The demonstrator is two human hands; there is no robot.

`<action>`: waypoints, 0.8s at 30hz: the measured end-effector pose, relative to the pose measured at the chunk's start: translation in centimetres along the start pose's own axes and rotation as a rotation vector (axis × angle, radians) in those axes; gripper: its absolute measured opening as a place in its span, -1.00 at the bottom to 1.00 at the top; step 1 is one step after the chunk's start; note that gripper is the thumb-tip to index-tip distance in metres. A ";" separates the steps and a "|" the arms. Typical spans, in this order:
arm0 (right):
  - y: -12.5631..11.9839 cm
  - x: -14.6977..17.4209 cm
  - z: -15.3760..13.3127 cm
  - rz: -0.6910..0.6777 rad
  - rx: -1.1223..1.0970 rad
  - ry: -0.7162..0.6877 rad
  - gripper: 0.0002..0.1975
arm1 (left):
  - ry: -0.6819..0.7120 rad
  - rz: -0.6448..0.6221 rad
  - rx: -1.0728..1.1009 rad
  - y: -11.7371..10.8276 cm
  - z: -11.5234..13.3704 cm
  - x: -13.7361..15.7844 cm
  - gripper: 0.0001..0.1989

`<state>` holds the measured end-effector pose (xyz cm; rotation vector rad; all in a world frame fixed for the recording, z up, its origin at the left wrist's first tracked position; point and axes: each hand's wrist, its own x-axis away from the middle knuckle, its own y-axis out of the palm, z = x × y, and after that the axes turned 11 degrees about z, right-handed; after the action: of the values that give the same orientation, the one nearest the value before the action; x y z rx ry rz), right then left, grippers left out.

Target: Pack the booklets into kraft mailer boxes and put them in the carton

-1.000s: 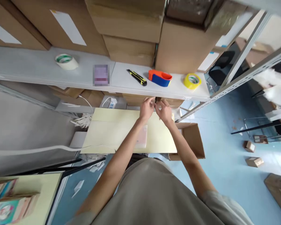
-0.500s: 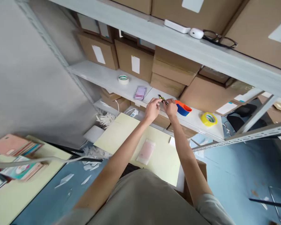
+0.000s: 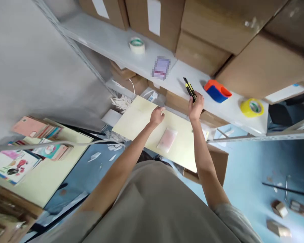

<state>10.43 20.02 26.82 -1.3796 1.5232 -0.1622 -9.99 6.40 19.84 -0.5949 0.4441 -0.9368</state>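
My right hand [image 3: 197, 107] is closed around a black and yellow utility knife [image 3: 190, 89], its tip pointing up and left over the shelf edge. My left hand [image 3: 157, 116] hovers over the pale yellow table [image 3: 134, 116], fingers loosely curled and a little apart, holding nothing. Below it on the table lies a flat pink item in a clear wrapper [image 3: 167, 139]. Right of the knife, an orange and blue holder [image 3: 218, 91] rests on the shelf [image 3: 106, 38].
White tape roll [image 3: 137, 45], a blurred purple item [image 3: 161, 68] and yellow tape roll [image 3: 252, 107] sit on the shelf before cardboard boxes [image 3: 205, 50]. Books [image 3: 47, 146] are stacked on a side table at left. A cable [image 3: 76, 144] crosses in front of it.
My hands were together at the shelf edge around the knife. Now they are apart: the right keeps the knife, while the left has moved down and away. The view has tilted downward.
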 end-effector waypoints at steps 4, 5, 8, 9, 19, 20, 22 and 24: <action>-2.9 9.3 -0.5 -0.112 0.048 0.071 -0.36 | -0.031 -0.268 -0.145 4.0 -6.5 5.3 -0.50; -3.6 11.7 -0.6 -0.152 0.063 0.103 -0.34 | -0.001 -0.331 -0.173 4.7 -7.9 6.7 -0.47; -4.7 18.7 -1.1 -0.165 0.098 0.235 -0.32 | 0.121 -0.457 -0.177 6.3 -11.1 10.1 -0.43; -4.9 21.1 -1.3 -0.132 0.114 0.292 -0.32 | 0.148 -0.487 -0.156 6.8 -11.8 10.9 -0.43; -0.4 38.0 -6.2 -0.042 0.187 0.971 -0.33 | 0.229 -0.616 0.023 9.1 -14.7 13.0 -0.38; 0.5 38.5 -6.5 -0.069 0.170 1.011 -0.33 | 0.260 -0.642 0.022 8.8 -15.0 12.4 -0.37; 2.5 38.8 -6.8 -0.111 0.113 1.038 -0.36 | 0.339 -0.697 -0.002 8.2 -15.5 11.0 -0.33; 4.5 38.1 -6.6 -0.107 0.040 1.006 -0.40 | 0.427 -0.750 -0.058 7.5 -15.9 9.3 -0.27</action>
<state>9.80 -12.17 4.90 -1.4124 2.2136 -1.0734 -9.97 -2.49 2.05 -0.6235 0.6458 -1.7908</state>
